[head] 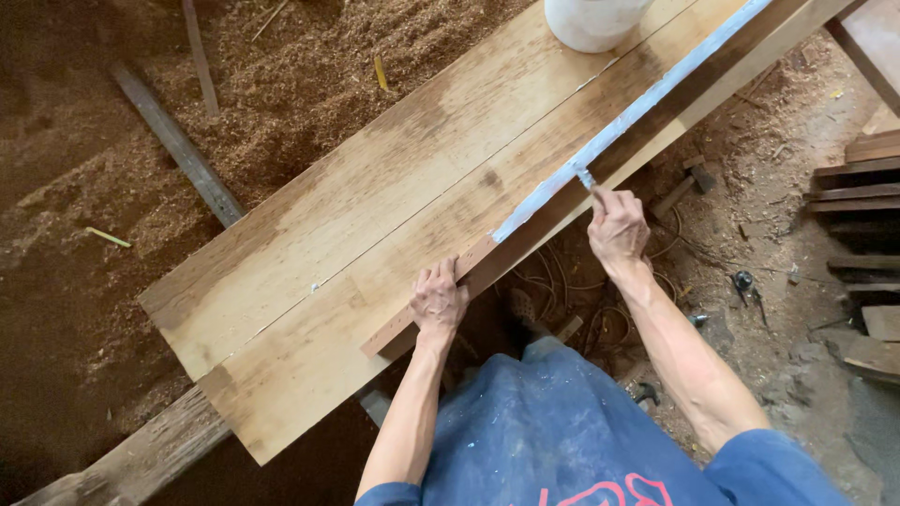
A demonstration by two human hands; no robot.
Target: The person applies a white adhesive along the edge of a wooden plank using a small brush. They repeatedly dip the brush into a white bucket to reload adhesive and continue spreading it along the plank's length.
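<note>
A long narrow wooden strip [441,290] lies on edge along the near side of wide wooden boards [375,206]. Its upper face carries a band of white glue [637,108] from the far end down to about the middle. My left hand [438,300] presses flat on the bare near part of the strip, fingers together. My right hand [616,230] pinches a small spreading tool [586,178] whose tip touches the glue band.
A white bucket [591,19] stands on the boards at the far end. Sawdust covers the ground to the left, with a grey plank [178,145] lying in it. Stacked wood pieces [862,187] sit at the right, and cables and scraps lie under the boards.
</note>
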